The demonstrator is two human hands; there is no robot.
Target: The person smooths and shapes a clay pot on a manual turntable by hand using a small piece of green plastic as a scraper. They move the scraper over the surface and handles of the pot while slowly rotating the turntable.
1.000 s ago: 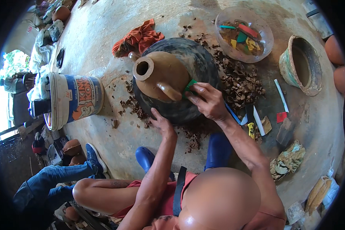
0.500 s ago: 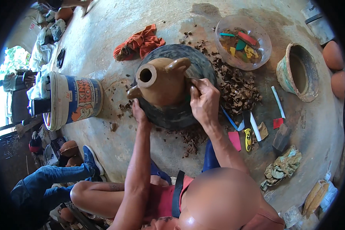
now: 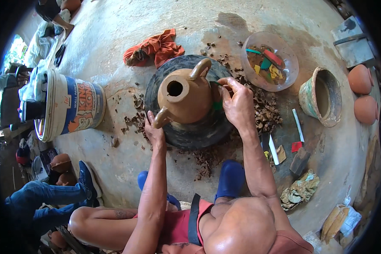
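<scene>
A brown clay jug (image 3: 185, 99) with a round mouth stands on a dark round potter's wheel (image 3: 190, 137). One looped handle (image 3: 200, 69) is on its far right side, another (image 3: 161, 117) on its near left. My left hand (image 3: 153, 130) rests at the wheel's near left edge, fingers extended beside that near handle; some fingertips are hidden. Against the jug's right wall, my right hand (image 3: 237, 103) is closed in a pinch. A thin green scraper (image 3: 217, 105) shows under its fingers, mostly covered by them.
Clay shavings (image 3: 264, 110) ring the wheel. A clear bowl (image 3: 291, 80) with coloured pieces and a clay-smeared pot (image 3: 307, 99) stand right. An orange cloth (image 3: 158, 48) lies behind, a paint bucket (image 3: 70, 108) at left. Another person's jeans-clad leg (image 3: 51, 192) extends at lower left.
The jug has turned counterclockwise, its near handle swinging down toward me and its far handle upward. Both hands stay beside it. The whole view has shifted slightly.
</scene>
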